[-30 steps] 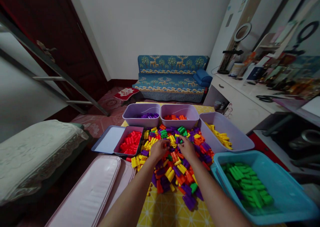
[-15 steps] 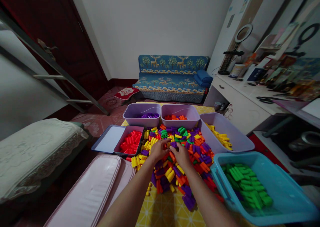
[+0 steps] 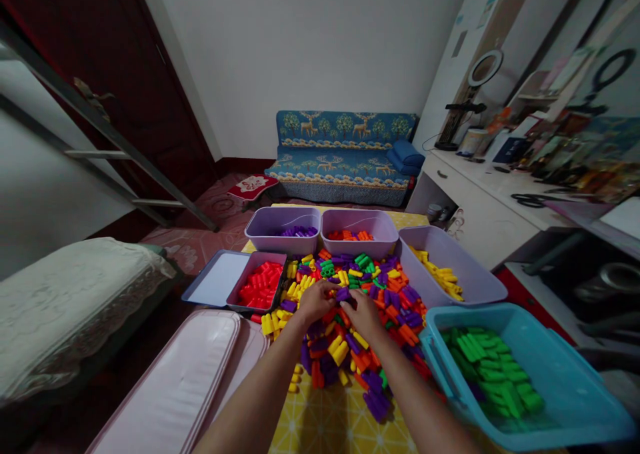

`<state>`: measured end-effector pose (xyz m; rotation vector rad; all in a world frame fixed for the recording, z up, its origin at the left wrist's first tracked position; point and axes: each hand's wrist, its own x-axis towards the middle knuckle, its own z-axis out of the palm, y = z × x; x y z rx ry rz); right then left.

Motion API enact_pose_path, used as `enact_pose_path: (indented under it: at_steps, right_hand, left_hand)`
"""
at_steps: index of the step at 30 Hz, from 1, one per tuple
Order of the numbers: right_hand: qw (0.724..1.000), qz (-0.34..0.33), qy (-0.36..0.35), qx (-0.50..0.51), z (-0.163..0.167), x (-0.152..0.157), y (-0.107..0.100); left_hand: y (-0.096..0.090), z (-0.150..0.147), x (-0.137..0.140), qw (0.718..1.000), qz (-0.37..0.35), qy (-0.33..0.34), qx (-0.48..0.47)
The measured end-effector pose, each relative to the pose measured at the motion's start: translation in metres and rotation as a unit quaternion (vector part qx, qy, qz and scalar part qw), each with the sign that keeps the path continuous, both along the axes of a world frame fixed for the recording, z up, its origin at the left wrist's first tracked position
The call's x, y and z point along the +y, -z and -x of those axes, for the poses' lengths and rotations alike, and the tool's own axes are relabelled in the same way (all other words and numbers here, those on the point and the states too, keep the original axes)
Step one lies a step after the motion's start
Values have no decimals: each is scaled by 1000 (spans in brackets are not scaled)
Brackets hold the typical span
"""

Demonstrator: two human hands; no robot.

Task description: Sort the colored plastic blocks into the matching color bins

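Both hands, left hand [image 3: 315, 301] and right hand [image 3: 364, 314], pinch one small purple plastic block [image 3: 343, 295] between them above the mixed colourful block pile [image 3: 350, 307]; I would lift it straight, so neighbouring pieces stay undisturbed.

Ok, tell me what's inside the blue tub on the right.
The blue tub holds green blocks, loosely heaped toward its left side; a hint of purple shows at their edge. The tub's floor to the right looks bare. Whatever lies under the heap is covered.

The fingers [image 3: 334, 293] of both hands hid whichever blocks [image 3: 345, 337] lay beneath them, grip impossible to tell.
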<state>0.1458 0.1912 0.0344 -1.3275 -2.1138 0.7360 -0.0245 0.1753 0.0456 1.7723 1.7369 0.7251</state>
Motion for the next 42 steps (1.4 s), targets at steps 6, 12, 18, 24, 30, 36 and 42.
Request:
enact_pose_path:
  at_steps: [6, 12, 18, 24, 30, 36, 42]
  right_hand:
    - [993, -78, 0, -83, 9, -3, -1]
    - [992, -101, 79, -20, -7, -2, 21]
    - [987, -106, 84, -87, -8, -5, 26]
    - [980, -90, 74, -161, -5, -9, 21]
    - [982, -82, 59, -159, -7, -10, 22]
    - [982, -106, 56, -147, -7, -11, 23]
    - [975, -138, 53, -164, -8, -17, 24]
  left_hand:
    - [-3, 1, 0, 1000, 27, 1, -7]
    - [-2, -1, -2, 997, 31, -40, -58]
    - [-3, -5, -2, 974, 29, -101, -200]
    - [-30, 6, 18, 909, -38, -195, -368]
    - [-69, 42, 68, 797, -25, -288, -531]
    - [-78, 63, 87, 719, 18, -315, -619]
    - [-64, 73, 81, 702, 35, -284, -652]
